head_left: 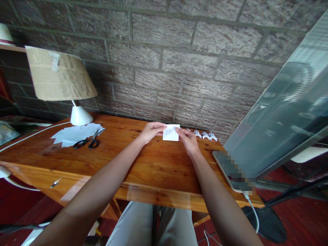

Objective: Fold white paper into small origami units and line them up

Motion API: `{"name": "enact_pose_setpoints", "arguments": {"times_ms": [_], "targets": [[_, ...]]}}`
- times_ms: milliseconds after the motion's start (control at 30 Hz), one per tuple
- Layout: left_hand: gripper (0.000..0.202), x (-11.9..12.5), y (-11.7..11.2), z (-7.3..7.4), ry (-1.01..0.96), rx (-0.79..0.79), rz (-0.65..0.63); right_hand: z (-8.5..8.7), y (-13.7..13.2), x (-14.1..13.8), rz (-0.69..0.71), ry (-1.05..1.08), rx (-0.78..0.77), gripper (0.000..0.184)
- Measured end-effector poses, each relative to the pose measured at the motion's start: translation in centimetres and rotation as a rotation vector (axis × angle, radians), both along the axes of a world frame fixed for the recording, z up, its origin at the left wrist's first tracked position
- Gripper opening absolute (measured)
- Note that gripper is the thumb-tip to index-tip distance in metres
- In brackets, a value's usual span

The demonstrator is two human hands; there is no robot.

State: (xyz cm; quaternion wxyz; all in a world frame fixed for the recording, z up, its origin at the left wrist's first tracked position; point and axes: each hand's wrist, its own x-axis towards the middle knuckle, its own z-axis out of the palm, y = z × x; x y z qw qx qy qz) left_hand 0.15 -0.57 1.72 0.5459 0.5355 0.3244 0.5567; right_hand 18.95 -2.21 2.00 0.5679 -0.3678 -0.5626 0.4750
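Observation:
A small white square of paper [171,133] is held up over the wooden desk between my two hands. My left hand [153,132] pinches its left edge, thumb in front. On the opposite edge, my right hand [188,139] grips the same paper with thumb and fingers. Just beyond my right hand, several folded white paper pieces [205,135] stand in a row near the wall; my hand partly hides that row. Scissors [89,139] with black handles lie at the left, their blades over a pile of white paper sheets [74,134].
A lamp [81,115] with a paper-covered shade stands at the desk's back left. A phone or tablet [225,167], partly blurred out, lies at the right with a white cable [253,208] plugged in. The brick wall [164,82] rises behind the desk [159,164]; a translucent panel [276,102] leans at right.

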Motion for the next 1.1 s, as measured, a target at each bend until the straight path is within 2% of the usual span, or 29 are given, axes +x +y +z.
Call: {"name": "enact_pose_setpoints", "arguments": {"times_ms": [167,433,833,967,1100], "targets": [[0.041,-0.1,0.22,-0.13,-0.015,-0.023,-0.015,-0.22,0.13,0.14,-0.014,-0.034,0.028,0.03],[0.045,-0.32,0.33,-0.05,-0.055,-0.039,0.007,-0.37,0.06,0.27,0.031,-0.146,-0.084,0.038],[0.045,-0.44,0.61,-0.25,-0.067,-0.043,0.019,-0.24,-0.15,0.22,0.058,-0.091,-0.136,0.036],[0.045,-0.63,0.82,-0.35,-0.082,-0.032,0.021,-0.24,-0.1,0.12,0.094,-0.119,-0.18,0.037],[0.044,-0.63,0.84,-0.34,-0.1,-0.041,0.017,-0.25,-0.02,0.05,0.066,-0.149,-0.157,0.037]]}}
